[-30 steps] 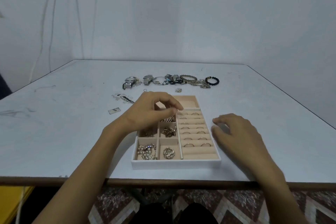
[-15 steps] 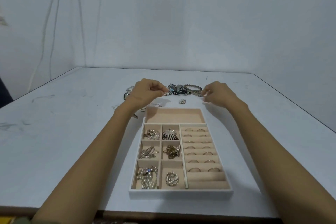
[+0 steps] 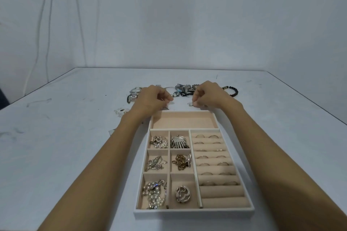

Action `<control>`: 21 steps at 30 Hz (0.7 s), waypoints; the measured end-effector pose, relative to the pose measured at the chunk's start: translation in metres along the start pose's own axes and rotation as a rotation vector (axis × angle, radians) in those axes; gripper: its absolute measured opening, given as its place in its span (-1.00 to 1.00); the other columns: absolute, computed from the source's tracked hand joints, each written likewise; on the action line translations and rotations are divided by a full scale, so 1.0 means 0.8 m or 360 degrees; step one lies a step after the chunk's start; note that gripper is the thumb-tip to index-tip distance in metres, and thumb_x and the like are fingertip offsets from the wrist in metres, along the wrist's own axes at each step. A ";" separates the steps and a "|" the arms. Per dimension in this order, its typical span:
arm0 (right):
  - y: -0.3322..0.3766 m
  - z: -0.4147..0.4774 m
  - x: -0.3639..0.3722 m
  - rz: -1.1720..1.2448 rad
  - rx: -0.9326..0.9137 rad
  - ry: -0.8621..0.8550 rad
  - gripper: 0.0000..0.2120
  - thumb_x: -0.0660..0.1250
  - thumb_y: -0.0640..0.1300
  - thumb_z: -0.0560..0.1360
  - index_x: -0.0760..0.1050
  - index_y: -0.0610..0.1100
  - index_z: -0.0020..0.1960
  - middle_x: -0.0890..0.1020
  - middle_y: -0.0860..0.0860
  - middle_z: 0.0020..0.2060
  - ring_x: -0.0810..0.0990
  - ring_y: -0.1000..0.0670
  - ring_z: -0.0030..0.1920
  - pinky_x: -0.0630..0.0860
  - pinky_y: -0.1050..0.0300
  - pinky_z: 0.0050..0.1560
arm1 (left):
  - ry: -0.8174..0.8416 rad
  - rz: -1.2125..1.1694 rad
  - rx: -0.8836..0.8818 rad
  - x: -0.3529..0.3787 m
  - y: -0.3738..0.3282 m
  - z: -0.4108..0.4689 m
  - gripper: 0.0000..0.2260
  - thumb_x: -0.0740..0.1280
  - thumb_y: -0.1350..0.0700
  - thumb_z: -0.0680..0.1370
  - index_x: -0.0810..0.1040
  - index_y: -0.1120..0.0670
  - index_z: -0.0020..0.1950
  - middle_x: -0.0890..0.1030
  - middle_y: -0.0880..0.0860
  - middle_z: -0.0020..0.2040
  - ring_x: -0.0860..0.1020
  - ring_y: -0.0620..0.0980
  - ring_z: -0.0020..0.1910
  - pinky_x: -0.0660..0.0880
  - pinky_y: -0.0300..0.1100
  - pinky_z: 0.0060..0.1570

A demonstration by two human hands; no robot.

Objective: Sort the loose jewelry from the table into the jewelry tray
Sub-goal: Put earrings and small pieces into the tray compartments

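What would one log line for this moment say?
jewelry tray: top compartment empty | left hand: curled, beyond it | right hand: fingertips at small silver piece

Pale wall, thin cables down it (left side), small clear packets.

Left hand and right hand curled beyond jewelry tray, right fingertips at small silver piece, loose jewelry behind

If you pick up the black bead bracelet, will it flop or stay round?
The bracelet is separate round beads on a loop, so it probably droops when lifted. Pushed, it likely slides or rolls slightly. Small, so probably light.
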State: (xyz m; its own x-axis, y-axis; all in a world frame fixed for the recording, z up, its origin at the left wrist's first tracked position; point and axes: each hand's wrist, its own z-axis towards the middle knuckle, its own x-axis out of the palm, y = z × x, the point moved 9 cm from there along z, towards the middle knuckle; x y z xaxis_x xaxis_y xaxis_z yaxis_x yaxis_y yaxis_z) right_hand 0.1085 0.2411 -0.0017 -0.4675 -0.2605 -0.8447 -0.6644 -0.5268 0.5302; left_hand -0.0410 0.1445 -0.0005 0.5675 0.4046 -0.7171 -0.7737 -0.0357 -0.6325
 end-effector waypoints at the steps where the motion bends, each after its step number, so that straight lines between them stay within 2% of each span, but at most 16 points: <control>1: 0.000 0.000 -0.001 0.0028 0.0005 0.0002 -0.77 0.43 -0.33 0.37 0.54 -0.03 -0.31 0.62 0.03 -0.36 0.62 -0.01 -0.33 0.62 0.01 -0.07 | 0.0000 0.0025 0.0017 0.001 -0.002 0.000 -0.79 0.35 0.36 0.44 0.67 0.12 -0.04 0.68 0.12 -0.06 0.63 0.04 -0.06 0.56 -0.12 0.03; 3: 0.001 0.000 -0.006 0.0088 -0.0003 -0.0030 -0.76 0.40 -0.37 0.40 0.52 -0.06 -0.31 0.60 0.05 -0.40 0.56 0.02 -0.40 0.54 0.14 -0.24 | 0.0008 0.0053 0.0038 0.004 -0.005 0.000 -0.79 0.35 0.34 0.44 0.67 0.09 -0.05 0.69 0.09 -0.08 0.61 -0.01 -0.12 0.53 -0.15 0.02; 6: 0.011 -0.003 -0.018 0.0214 -0.0065 -0.0100 -0.83 0.39 -0.34 0.43 0.53 -0.11 -0.25 0.59 0.05 -0.35 0.51 0.03 -0.35 0.38 0.22 -0.39 | 0.0007 0.0016 0.0076 0.008 -0.012 0.000 -0.84 0.38 0.26 0.47 0.66 0.07 -0.01 0.66 0.01 -0.13 0.56 -0.09 -0.20 0.49 -0.18 -0.03; 12: 0.040 -0.015 -0.023 0.0561 -0.0178 -0.0032 -0.95 0.42 -0.23 0.44 0.57 -0.12 -0.15 0.59 0.04 -0.33 0.49 0.06 -0.32 0.38 0.23 -0.38 | 0.0004 -0.0303 0.0197 0.010 -0.042 -0.004 -0.67 0.43 0.14 0.49 0.54 0.11 0.25 0.63 0.02 0.09 0.59 -0.07 0.02 0.45 -0.34 0.00; 14: 0.046 -0.017 -0.024 0.0689 -0.0177 -0.0010 -0.93 0.44 -0.21 0.42 0.57 -0.12 -0.12 0.57 0.03 -0.34 0.46 0.06 -0.35 0.34 0.27 -0.42 | -0.0021 -0.0381 0.0224 0.009 -0.049 -0.006 -0.68 0.43 0.14 0.48 0.55 0.10 0.23 0.65 0.01 0.05 0.60 -0.11 0.01 0.45 -0.38 0.02; 17: 0.051 -0.019 -0.023 0.0829 -0.0167 0.0031 -0.92 0.43 -0.22 0.42 0.58 -0.10 -0.12 0.55 0.01 -0.33 0.42 0.06 -0.39 0.32 0.32 -0.45 | -0.0130 -0.0465 0.0217 0.002 -0.051 -0.006 -0.74 0.45 0.15 0.46 0.59 0.09 0.15 0.66 -0.02 -0.06 0.60 -0.21 -0.08 0.44 -0.49 -0.05; 21: 0.051 -0.021 -0.019 0.0935 -0.0134 0.0103 -0.90 0.46 -0.21 0.41 0.61 -0.11 -0.09 0.57 -0.02 -0.28 0.44 0.05 -0.35 0.37 0.26 -0.37 | -0.0224 -0.0450 0.0207 -0.007 -0.049 -0.006 -0.79 0.47 0.19 0.44 0.65 0.11 0.06 0.67 0.01 -0.16 0.62 -0.17 -0.17 0.52 -0.34 -0.03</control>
State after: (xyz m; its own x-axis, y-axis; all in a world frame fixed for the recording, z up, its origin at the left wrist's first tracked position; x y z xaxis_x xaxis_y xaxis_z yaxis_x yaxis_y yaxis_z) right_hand 0.0982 0.2098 0.0315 -0.7048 -0.5749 -0.4157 -0.2554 -0.3411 0.9047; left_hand -0.0124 0.1392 0.0271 0.7275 0.5041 -0.4653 -0.6256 0.2090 -0.7516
